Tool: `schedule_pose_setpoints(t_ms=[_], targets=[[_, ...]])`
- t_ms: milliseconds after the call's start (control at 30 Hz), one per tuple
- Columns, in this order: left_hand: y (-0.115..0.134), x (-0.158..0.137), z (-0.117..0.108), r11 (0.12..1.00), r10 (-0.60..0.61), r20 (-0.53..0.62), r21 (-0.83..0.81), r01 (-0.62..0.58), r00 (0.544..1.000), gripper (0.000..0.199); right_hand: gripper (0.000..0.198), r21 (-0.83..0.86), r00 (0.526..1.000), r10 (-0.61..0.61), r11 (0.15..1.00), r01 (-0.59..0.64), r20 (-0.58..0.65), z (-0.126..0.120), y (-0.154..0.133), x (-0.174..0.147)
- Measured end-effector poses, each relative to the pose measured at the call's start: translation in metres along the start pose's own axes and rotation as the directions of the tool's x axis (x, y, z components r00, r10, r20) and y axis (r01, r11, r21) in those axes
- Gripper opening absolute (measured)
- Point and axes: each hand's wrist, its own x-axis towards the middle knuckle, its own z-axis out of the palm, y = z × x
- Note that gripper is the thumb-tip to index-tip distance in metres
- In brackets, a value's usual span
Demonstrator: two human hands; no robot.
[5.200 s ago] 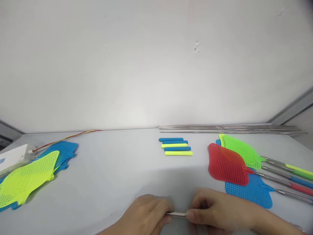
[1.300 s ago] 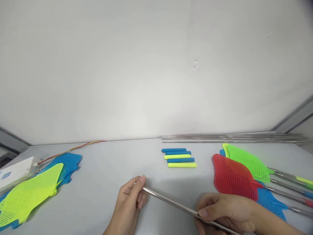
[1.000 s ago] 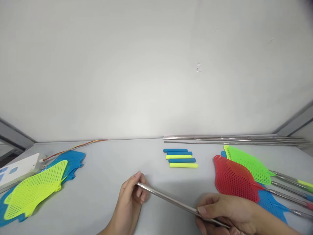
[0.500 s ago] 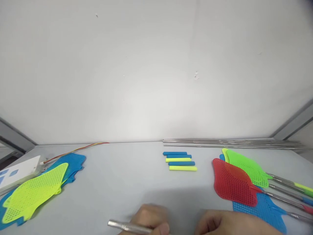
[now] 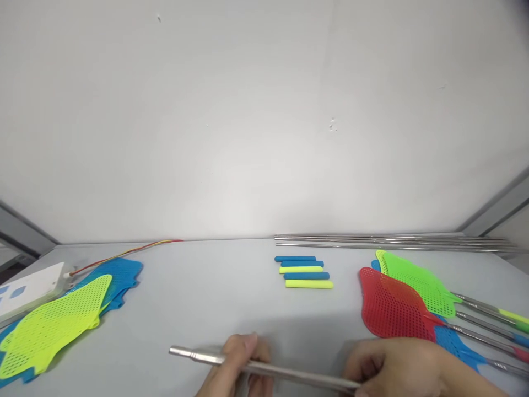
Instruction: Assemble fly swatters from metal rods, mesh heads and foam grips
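- The left hand [image 5: 239,364] grips a metal rod [image 5: 297,375] between thumb and fingers, near its stepped end.
- The right hand [image 5: 399,364] grasps the rod farther along (its fingertips are partly cut off by the bottom edge).
- The rod slants over the near middle of the grey table [image 5: 194,292].
- Five blue and yellow sticks [image 5: 309,284] lie beyond the hands.
- Just beside the right hand lies a red swatter [image 5: 394,303], overlapping a green swatter [image 5: 421,284].
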Motion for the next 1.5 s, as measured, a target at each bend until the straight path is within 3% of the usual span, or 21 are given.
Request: schedule_pose_setpoints(t_ms=[133,267,700,1300,1500], targets=[[0.003,0.006,0.003,0.988,-0.033,-0.075,-0.152,0.021,0.997,0.055,0.034,0.22,0.997,-0.053,0.975,0.039,0.059,-0.006,0.001,0.0],[0.003,0.008,0.005,0.987,-0.048,-0.08,-0.155,0.035,0.996,0.053,0.026,0.286,0.991,-0.043,0.958,0.006,0.125,-0.008,0.0,0.0],[0.005,0.007,0.005,0.996,-0.07,-0.094,-0.069,0.064,0.993,0.052,0.026,0.32,0.985,-0.068,0.947,0.014,0.158,-0.011,0.002,0.003],[0.001,0.008,0.004,0.995,-0.066,-0.086,-0.075,0.059,0.994,0.049,0.024,0.305,0.989,-0.063,0.952,0.019,0.135,-0.008,0.001,0.002],[-0.003,0.008,-0.002,0.994,-0.05,-0.02,0.1,0.052,0.999,0.05,0.028,0.284,0.988,-0.028,0.959,-0.016,0.149,-0.009,0.001,0.001]])
